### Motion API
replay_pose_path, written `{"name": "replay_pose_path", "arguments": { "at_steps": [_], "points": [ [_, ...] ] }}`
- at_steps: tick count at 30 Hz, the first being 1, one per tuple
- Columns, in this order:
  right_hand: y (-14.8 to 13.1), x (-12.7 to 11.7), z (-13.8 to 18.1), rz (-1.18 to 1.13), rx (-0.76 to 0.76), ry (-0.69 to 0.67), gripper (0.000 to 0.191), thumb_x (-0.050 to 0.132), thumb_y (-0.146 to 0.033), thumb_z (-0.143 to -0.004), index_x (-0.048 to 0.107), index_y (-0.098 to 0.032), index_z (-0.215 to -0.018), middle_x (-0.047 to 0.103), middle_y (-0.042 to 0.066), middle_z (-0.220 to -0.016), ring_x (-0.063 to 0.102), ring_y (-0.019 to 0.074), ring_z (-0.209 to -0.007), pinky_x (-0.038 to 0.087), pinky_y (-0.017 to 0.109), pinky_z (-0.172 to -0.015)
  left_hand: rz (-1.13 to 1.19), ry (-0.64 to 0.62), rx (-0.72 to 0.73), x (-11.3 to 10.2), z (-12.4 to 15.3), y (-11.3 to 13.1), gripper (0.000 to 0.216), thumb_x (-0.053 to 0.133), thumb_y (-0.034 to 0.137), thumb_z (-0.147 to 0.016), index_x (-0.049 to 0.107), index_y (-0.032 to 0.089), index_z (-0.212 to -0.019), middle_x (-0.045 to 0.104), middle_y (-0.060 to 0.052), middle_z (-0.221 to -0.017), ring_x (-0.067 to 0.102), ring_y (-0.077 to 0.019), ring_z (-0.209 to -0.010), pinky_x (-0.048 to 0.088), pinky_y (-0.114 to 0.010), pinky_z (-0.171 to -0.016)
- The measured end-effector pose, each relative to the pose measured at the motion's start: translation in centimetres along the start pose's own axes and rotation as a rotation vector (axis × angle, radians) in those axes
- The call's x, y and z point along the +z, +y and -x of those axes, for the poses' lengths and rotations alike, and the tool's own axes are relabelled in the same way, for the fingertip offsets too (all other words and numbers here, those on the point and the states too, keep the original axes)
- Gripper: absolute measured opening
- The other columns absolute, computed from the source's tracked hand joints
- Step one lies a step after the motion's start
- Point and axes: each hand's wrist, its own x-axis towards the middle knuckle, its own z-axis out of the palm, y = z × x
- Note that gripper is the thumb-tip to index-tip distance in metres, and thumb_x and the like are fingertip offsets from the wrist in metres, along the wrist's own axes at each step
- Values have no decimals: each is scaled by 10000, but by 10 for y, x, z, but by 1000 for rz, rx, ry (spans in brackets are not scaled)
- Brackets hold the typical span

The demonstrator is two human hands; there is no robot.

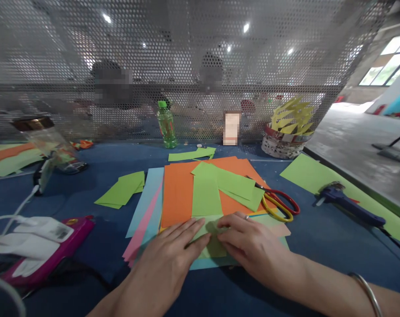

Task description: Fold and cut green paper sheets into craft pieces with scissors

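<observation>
My left hand [172,253] lies palm down on the left part of a light green paper piece [213,251], fingers stretched out and thumb apart. From the right, my right hand [249,240] rests on the same piece with its fingers bent and tips touching the surface; part of its thumb side is hidden. Beyond my hands, a green paper strip [206,196] and overlapping green pieces [238,185] lie on orange sheets [178,193]. Red-and-yellow-handled scissors [281,206] lie beside them, with the blades partly covered by green paper.
Blue sheets [150,185] stick out on the left, near cut green pieces [124,191]. A power strip [77,229] with white plugs stands at left. A glue gun [352,204] lies at right. A green bottle [167,125] and a basket [282,143] stand before the perforated screen [187,57].
</observation>
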Motion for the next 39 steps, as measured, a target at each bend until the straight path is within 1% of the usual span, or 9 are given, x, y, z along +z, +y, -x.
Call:
{"name": "replay_pose_path", "arguments": {
  "at_steps": [6,11,19,23,28,30,32,35,39],
  "points": [
    [4,3,4,-16,-76,-2,224,460,-154,-953,670,-199,-1017,647,51,-1187,596,197,-1053,459,333,-958,61,39,12,-5,-1,-8,543,400,45,-878,506,294,-1349,462,-23,-1441,467,-223,-1297,457,-403,-1030],
    [7,5,6,-28,-96,1,234,541,-163,-918,650,-196,-1123,630,43,-1245,594,209,-1091,461,339,-982,119,92,3,-6,-2,-17,481,386,60,-905,599,312,-1255,550,9,-1364,555,-169,-1214,491,-318,-990],
    [7,6,6,-55,-89,27,259,573,-157,-902,637,-192,-1150,641,48,-1234,599,220,-1091,461,356,-985,71,88,17,-2,-1,-20,391,420,109,-925,623,267,-1220,561,-9,-1356,545,-180,-1227,493,-351,-994],
    [7,7,6,-119,2,45,445,636,-116,-829,558,-217,-1254,608,43,-1261,558,211,-1137,452,322,-988,41,114,51,2,0,-21,391,412,114,-929,616,256,-1231,568,-24,-1348,539,-189,-1232,502,-348,-983],
    [6,-2,0,-82,188,80,624,799,-293,-683,547,-249,-1253,580,68,-1216,546,271,-1088,478,407,-922,-8,152,79,6,2,-22,420,417,126,-926,560,260,-1298,550,-25,-1363,542,-192,-1228,510,-345,-972],
    [7,-4,-2,-64,241,83,591,806,-370,-675,572,-263,-1206,585,62,-1170,565,269,-1023,489,417,-873,-15,164,85,6,2,-22,435,430,129,-921,542,273,-1316,547,-14,-1366,544,-188,-1225,512,-334,-968],
    [9,-5,-3,-62,268,106,444,752,-383,-747,594,-266,-1144,598,49,-1116,576,249,-976,488,396,-836,-16,173,91,5,1,-22,428,444,140,-918,549,279,-1309,552,-10,-1361,551,-191,-1217,517,-327,-960],
    [15,-5,-7,-64,280,138,128,595,-246,-885,615,-246,-1012,613,34,-1019,574,212,-945,467,352,-813,-38,169,84,3,0,-20,401,452,149,-915,584,268,-1275,564,-21,-1345,566,-204,-1199,530,-336,-942],
    [21,-7,-16,-21,297,104,79,558,-207,-902,615,-234,-950,614,20,-949,578,190,-872,449,328,-755,-58,182,81,1,-1,-17,372,431,155,-918,633,254,-1214,582,-27,-1322,580,-211,-1182,543,-335,-921]
  ]
}}
